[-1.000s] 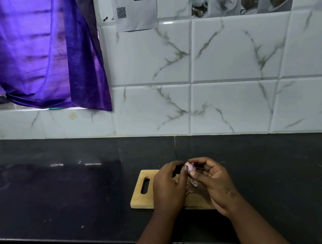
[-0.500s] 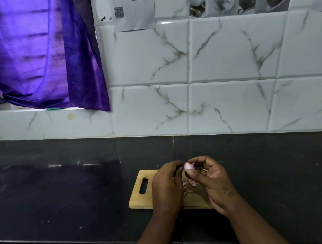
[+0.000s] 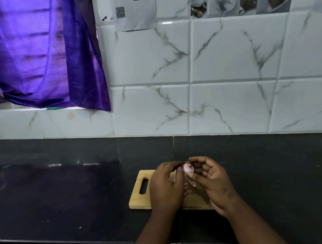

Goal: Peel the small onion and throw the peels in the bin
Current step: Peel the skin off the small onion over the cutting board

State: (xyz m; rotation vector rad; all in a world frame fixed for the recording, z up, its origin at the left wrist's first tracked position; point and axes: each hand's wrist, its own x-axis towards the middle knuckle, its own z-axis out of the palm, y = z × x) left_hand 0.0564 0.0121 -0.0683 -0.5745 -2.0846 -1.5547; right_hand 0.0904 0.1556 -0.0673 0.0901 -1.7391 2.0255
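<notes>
The onion (image 3: 188,168) was held above the board (image 3: 141,201), pinched between the right hand's (image 3: 211,183) thumb and forefinger, with the left hand's (image 3: 165,186) fingertips closed against its left side. Compared with a second earlier, the right palm had turned further open and more pale, purple-tinged flesh was exposed, which suggested another layer of skin had come away. Loose peels (image 3: 189,187) lay on the board beneath the hands. No bin was in view. Peeling appeared close to complete; collection and disposal of the peels remained outstanding.
</notes>
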